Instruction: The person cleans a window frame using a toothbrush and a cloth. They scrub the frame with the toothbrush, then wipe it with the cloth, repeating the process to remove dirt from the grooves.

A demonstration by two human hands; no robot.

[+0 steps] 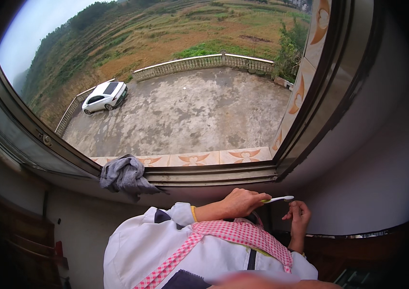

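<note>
My left hand is closed around the handle of a white and green toothbrush. The white neck of the brush sticks out to the right, past my fingers. Close to the brush's far end is my right hand, raised with its fingers curled and their tips together. Whether those fingertips hold something small or touch the brush cannot be made out. Both hands are in front of my chest, over a pink checkered apron and a white jacket.
An open window frame spans the space ahead of me. A crumpled grey cloth hangs over its sill at the left. Outside are a tiled ledge, a concrete yard, and a white car. Dark wooden furniture stands at lower left.
</note>
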